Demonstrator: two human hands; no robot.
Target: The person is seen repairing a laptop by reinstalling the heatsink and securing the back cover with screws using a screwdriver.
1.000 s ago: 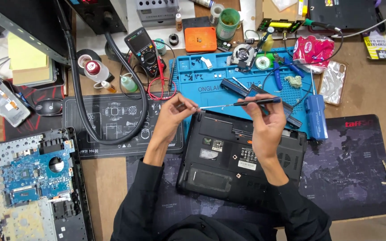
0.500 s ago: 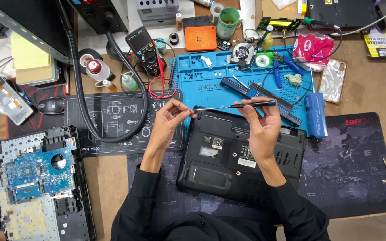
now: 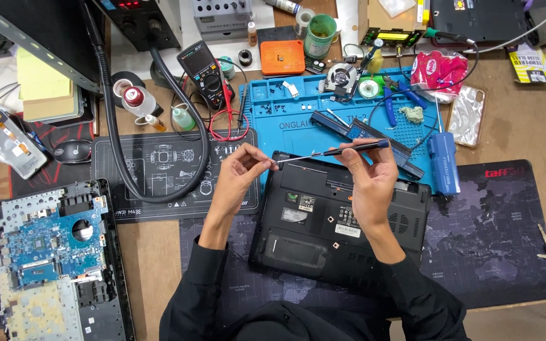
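A black laptop (image 3: 323, 227) lies upside down on a dark desk mat (image 3: 494, 246), its underside facing up. My right hand (image 3: 371, 180) holds a thin screwdriver (image 3: 336, 151) with a black and blue handle, level above the laptop's far edge. My left hand (image 3: 238, 173) pinches the metal tip of the screwdriver's shaft between thumb and fingers. Both hands hover just above the laptop, and both sleeves are black.
A blue silicone work mat (image 3: 298, 120) behind the laptop holds a laptop battery (image 3: 364, 136), a fan (image 3: 340, 77), pliers and small parts. A multimeter (image 3: 205, 74) and black hose (image 3: 159, 126) lie left. An opened laptop with a blue circuit board (image 3: 52, 249) sits at the lower left.
Both hands and the screwdriver have stayed almost in place over the laptop's far edge. The left fingers have closed tighter on the shaft's tip.
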